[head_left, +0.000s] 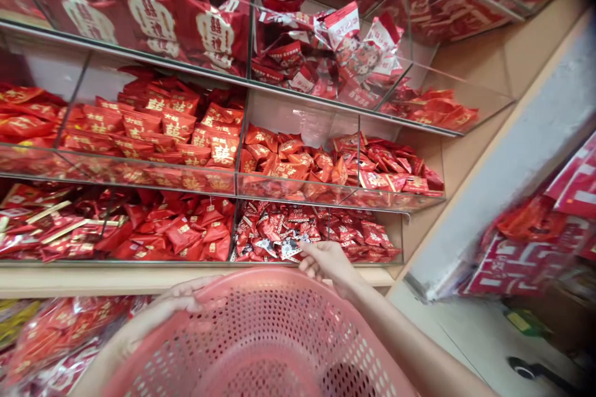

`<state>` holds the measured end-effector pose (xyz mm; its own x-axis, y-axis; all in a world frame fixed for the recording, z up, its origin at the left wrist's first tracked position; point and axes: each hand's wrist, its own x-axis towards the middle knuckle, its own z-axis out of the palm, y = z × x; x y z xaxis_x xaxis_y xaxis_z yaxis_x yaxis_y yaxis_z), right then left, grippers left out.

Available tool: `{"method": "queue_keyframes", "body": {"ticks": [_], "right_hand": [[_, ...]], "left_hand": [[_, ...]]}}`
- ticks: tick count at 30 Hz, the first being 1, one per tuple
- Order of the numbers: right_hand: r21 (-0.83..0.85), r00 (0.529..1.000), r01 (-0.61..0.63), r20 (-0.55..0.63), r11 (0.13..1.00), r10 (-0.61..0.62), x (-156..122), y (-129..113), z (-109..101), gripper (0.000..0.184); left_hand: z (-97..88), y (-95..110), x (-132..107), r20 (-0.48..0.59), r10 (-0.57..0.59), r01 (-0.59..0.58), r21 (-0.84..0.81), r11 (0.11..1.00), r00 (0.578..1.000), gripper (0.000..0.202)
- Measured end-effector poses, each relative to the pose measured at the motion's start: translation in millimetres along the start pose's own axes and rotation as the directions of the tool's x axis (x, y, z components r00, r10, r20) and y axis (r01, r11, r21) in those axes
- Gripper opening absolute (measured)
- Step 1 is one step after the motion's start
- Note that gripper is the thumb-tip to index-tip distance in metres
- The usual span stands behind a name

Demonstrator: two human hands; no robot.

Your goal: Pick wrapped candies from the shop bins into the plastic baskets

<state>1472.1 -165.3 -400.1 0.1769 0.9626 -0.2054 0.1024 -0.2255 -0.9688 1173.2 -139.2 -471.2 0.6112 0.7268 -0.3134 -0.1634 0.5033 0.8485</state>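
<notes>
Your left hand (173,305) grasps the rim of the pink basket (261,347), fingers curled over its edge, holding it just below the wooden shelf ledge (93,282). Your right hand (326,263) reaches past the basket's far rim to the bottom bin of small red-wrapped candies (326,232). Its fingertips touch the wrappers at the front, but the view does not show whether they are clenched on one.

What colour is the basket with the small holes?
The basket is pink; the head view shows it best.
</notes>
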Motion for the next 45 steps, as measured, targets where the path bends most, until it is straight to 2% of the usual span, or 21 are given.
{"method": "queue_keyframes", "body": {"ticks": [3,9,13,16,21,24,26,28,30,32,36,39,42,44,45], "right_hand": [[0.052,1.000,-0.020,0.016,0.998,0.020,6.1,-1.9,6.7,0.027],[0.142,0.999,0.026,0.034,0.989,-0.031,3.5,-2.8,10.3,0.023],[0.175,0.995,0.094,0.026,0.980,-0.100,0.6,-2.8,4.7,0.023],[0.174,0.988,0.138,0.042,0.975,-0.147,-16.0,-7.6,-1.8,0.028],[0.058,0.984,0.148,0.087,0.987,-0.153,-71.4,-19.8,-6.4,0.032],[0.013,0.984,0.069,0.166,0.998,-0.070,-94.6,-11.4,3.6,0.035],[0.009,0.966,-0.047,0.255,0.999,0.043,-99.1,5.0,16.7,0.038],[0.007,0.930,-0.197,0.319,0.980,0.184,-96.3,25.9,32.4,0.040],[0.013,0.898,-0.321,0.321,0.947,0.300,-89.4,45.9,46.9,0.040],[0.023,0.880,-0.394,0.299,0.919,0.369,-81.6,61.5,57.4,0.036],[0.045,0.862,-0.457,0.267,0.888,0.430,-71.8,85.0,66.3,0.026],[-0.012,0.827,-0.518,0.251,0.855,0.504,-70.2,104.1,70.2,0.016],[-0.186,0.755,-0.565,0.276,0.804,0.595,-70.9,121.5,75.7,0.017],[-0.366,0.725,-0.512,0.299,0.777,0.620,-71.2,127.0,78.3,0.021],[-0.461,0.729,-0.449,0.307,0.766,0.612,-71.1,126.6,78.5,0.024]], "left_hand": [[0.7,1.6,-1.1,0.017,-0.007,0.008,-0.018,1.000,1.000,0.058],[6.8,6.2,-6.1,0.095,-0.015,0.021,-0.056,0.998,0.995,0.054],[6.2,4.7,-6.2,0.063,-0.018,0.021,-0.049,0.999,0.998,0.055],[5.3,2.4,-5.5,0.057,-0.012,0.014,-0.042,0.999,0.998,0.056],[1.5,-3.2,-2.5,0.077,0.018,-0.013,-0.061,0.998,0.997,0.057],[-1.5,-5.5,-0.4,0.081,0.018,-0.012,-0.080,0.997,0.997,0.056],[-1.4,-5.1,-0.1,0.080,0.008,-0.001,-0.080,0.997,0.997,0.056],[1.1,-3.4,-1.0,0.076,0.006,-0.001,-0.065,0.998,0.997,0.056],[4.9,-1.4,-2.6,0.093,0.022,-0.018,-0.050,0.999,0.995,0.058],[7.7,-0.3,-4.5,0.111,0.042,-0.037,-0.041,0.998,0.993,0.060],[4.0,-1.5,-8.2,0.063,0.043,-0.041,-0.033,0.999,0.997,0.063],[-3.1,-2.5,-11.3,0.028,0.040,-0.040,-0.009,0.999,0.999,0.067],[-7.7,-1.9,-13.0,0.033,0.007,-0.008,0.016,1.000,0.999,0.063],[-8.8,-1.1,-12.9,0.041,0.002,-0.003,0.014,1.000,0.999,0.059],[-9.0,-0.8,-12.7,0.036,0.007,-0.008,0.010,1.000,0.999,0.057]]}}
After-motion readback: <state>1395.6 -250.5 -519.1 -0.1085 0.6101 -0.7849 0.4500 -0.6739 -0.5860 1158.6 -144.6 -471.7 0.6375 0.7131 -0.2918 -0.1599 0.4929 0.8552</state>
